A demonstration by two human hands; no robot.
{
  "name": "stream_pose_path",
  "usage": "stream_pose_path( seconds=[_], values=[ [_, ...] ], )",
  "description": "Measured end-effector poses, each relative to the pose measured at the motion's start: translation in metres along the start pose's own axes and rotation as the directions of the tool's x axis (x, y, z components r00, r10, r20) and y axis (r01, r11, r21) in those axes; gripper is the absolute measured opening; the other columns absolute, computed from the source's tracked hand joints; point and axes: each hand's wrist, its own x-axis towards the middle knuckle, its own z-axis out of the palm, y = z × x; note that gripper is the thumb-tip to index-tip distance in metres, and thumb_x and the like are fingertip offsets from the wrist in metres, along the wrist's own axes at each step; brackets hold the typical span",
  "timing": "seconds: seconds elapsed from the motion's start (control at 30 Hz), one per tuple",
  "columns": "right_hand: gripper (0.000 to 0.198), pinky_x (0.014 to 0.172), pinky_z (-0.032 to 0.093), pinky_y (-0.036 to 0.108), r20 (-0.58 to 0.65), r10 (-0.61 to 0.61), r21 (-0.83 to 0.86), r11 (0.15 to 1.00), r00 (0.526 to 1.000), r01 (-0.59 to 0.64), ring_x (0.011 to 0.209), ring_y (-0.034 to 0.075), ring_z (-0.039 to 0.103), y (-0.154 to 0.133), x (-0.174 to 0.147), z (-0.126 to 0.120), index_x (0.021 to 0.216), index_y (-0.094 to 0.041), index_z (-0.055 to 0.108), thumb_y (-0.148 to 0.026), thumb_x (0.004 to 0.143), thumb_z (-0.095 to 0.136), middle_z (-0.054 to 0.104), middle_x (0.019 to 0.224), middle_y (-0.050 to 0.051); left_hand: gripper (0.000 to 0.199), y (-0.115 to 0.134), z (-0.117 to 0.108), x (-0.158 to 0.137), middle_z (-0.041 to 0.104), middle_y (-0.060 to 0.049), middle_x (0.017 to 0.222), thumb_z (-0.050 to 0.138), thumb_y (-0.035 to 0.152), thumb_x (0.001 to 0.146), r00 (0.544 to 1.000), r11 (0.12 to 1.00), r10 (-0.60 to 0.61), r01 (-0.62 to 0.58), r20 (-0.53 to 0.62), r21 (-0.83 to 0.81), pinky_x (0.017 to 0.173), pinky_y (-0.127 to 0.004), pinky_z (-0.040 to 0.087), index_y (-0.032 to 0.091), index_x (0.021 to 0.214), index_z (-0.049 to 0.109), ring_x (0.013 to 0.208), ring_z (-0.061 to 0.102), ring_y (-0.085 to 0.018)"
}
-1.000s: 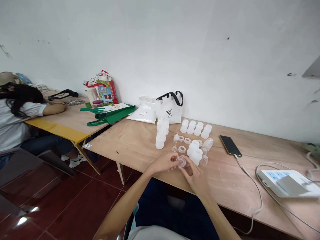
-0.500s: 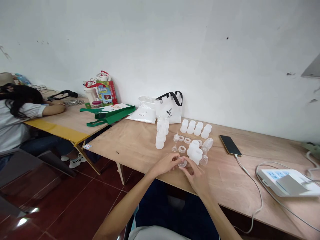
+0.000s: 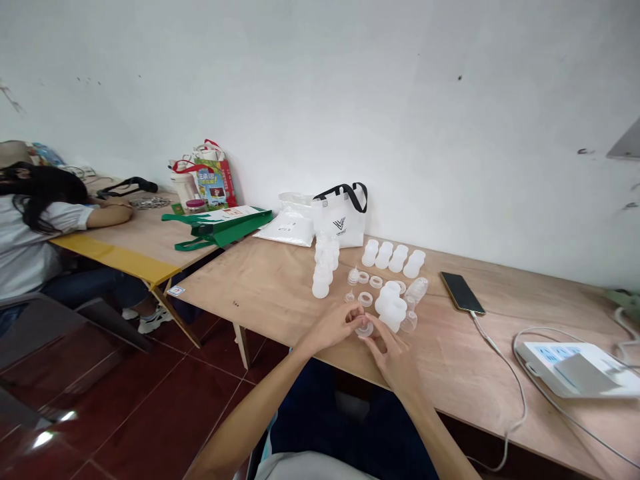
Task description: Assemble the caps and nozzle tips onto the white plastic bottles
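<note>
Hands meet at the near edge of the pale plywood worktop: the left hand and the right hand both pinch one small clear plastic ring cap, each grip closed on it from its own side. A second ago the cap was held a little higher and tilted toward the camera; now it sits lower, close to the board, though whether it touches the wood I cannot tell. The fingertips have drawn in tighter around its rim, which suggests the piece is being pressed or turned rather than merely carried.

Just beyond the hands stands a squat white plastic bottle, with loose white rings beside it and a row of four white bottles farther back. A black smartphone on a cable lies to the right. At the neighbouring table a person in a white shirt leans forward.
</note>
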Motion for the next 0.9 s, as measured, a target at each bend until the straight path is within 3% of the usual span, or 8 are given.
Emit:
stream_pose_path(
  seconds=[0.17,0.27,0.57,0.73,0.9],
  values=[
    [0.039,0.093,0.062,0.038,-0.007,0.050,0.083,0.995,0.999,-0.050,0.115,0.024,0.072,-0.0037,0.0031,-0.0033,0.142,-0.029,0.057,-0.035,0.104,0.054,0.071,0.133,0.006,0.032,0.0020,-0.0013,-0.0007,0.066,-0.001,0.087,0.049,0.048,0.101,0.999,0.998,0.012,-0.009,0.052,-0.055,0.068,-0.025,0.044,0.019,0.102,0.062,0.074,0.061,-0.014],
    [0.040,0.095,0.061,0.040,0.030,0.064,0.106,0.992,0.998,-0.067,0.120,0.025,0.070,-0.0055,0.0044,-0.0043,0.144,-0.029,0.056,-0.035,0.104,0.054,0.069,0.136,0.006,0.035,0.0018,-0.0032,-0.0013,0.066,0.000,0.086,0.046,0.050,0.103,0.998,0.998,-0.003,0.006,0.057,-0.061,0.068,-0.026,0.044,0.019,0.102,0.062,0.072,0.061,-0.014],
    [0.041,0.084,0.064,0.037,0.011,0.031,0.090,0.995,0.999,-0.032,0.099,0.023,0.077,-0.0016,-0.0003,-0.0019,0.144,-0.031,0.057,-0.036,0.103,0.056,0.071,0.134,0.005,0.027,0.0047,0.0028,-0.0012,0.068,-0.001,0.082,0.052,0.042,0.100,0.999,0.999,0.007,-0.004,-0.045,0.053,0.070,-0.027,0.044,0.018,0.091,0.061,0.074,0.061,-0.016],
    [0.042,0.091,0.062,0.039,0.022,0.088,0.146,0.985,0.996,-0.090,0.113,0.025,0.073,-0.0053,0.0016,-0.0034,0.145,-0.031,0.055,-0.036,0.104,0.054,0.068,0.138,0.005,0.034,0.0041,0.0015,-0.0003,0.066,-0.002,0.085,0.053,0.052,0.098,1.000,0.994,-0.016,0.015,-0.004,-0.107,0.063,-0.025,0.047,0.019,0.094,0.060,0.074,0.062,-0.016],
    [0.053,0.079,0.064,0.038,0.115,0.214,0.179,0.956,0.970,-0.232,0.099,0.024,0.076,-0.0103,0.0051,-0.0045,0.150,-0.030,0.045,-0.046,0.101,0.056,0.066,0.141,0.009,0.041,0.0015,0.0021,0.0005,0.065,-0.005,0.094,0.052,0.059,0.096,0.998,0.962,-0.063,0.065,0.016,-0.265,0.052,-0.022,0.049,0.019,0.103,0.056,0.074,0.062,-0.016]
  ],
)
